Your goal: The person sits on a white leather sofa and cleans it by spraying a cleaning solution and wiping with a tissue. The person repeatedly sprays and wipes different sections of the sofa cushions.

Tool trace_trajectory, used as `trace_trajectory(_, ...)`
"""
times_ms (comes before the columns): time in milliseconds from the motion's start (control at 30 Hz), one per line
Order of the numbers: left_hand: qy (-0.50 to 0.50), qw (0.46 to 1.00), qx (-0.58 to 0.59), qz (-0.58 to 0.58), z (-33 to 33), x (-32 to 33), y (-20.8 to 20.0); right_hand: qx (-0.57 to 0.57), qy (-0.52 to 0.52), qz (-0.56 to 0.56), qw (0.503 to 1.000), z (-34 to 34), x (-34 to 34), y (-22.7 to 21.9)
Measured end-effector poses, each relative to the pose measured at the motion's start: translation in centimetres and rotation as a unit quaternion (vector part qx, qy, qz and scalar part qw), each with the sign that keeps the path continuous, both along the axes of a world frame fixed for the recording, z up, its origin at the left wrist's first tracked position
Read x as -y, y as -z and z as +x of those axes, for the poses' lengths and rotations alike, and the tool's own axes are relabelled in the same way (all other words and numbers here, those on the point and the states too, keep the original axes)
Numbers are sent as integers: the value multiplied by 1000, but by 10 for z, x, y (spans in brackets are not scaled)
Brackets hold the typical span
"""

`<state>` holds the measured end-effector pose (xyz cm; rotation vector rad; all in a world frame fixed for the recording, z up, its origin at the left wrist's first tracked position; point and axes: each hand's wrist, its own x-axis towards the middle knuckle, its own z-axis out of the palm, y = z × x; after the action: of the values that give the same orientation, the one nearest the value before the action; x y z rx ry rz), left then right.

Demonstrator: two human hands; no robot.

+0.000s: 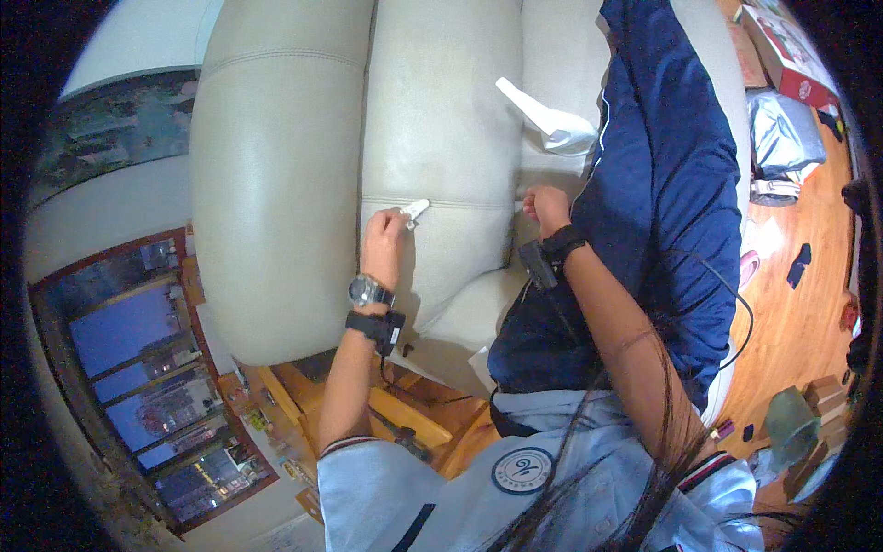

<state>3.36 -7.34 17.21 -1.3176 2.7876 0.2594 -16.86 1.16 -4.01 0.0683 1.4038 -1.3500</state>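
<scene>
My left hand [384, 241], fingers closed, grips a small white piece [417, 211] with a rounded end, too small to name. It is over the stitched seam of the beige leather sofa [441, 110]. My right hand [547, 208] is curled beside my thigh, and whether anything is inside its fingers cannot be made out. Beyond it lies a long white object [552, 121], narrow at one end and broad and rounded at the other, against the dark blue trousers [676, 120]. Its kind is unclear.
My legs stretch along the sofa's right part. A dark cable [747, 308] loops over the trousers. Right of the sofa, a red and white box [789, 57] and a silvery bag [784, 133] rest on the wooden floor [782, 304]. Wooden furniture [409, 416] stands near my left elbow.
</scene>
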Motion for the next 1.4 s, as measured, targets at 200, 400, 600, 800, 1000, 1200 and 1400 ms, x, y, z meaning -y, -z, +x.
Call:
trace_trajectory(200, 48, 995, -18, -81, 15, -23, 34, 36, 87, -13, 995, -5, -3, -6)
trace_trajectory(400, 84, 994, 30, -61, 51, -92, 63, 28, -70, -39, 996, 37, -13, -29)
trace_trajectory(600, 68, 993, 71, 59, 65, -127, 64, 279, -148, -84, 945, 153, -31, -41)
trace_trajectory(800, -23, 993, -111, -45, 61, -102, 22, 237, -255, -1, 937, 141, -42, -60)
trace_trajectory(1000, -183, 949, -256, 17, 32, -86, 25, 309, -287, -61, 905, 114, -34, -85)
trace_trajectory(1200, -246, 921, -299, 37, 31, -103, 36, 289, -269, -143, 908, 113, -29, -84)
trace_trajectory(1400, -341, 867, -347, 107, 53, -118, 38, 278, -296, -168, 898, 106, -28, -86)
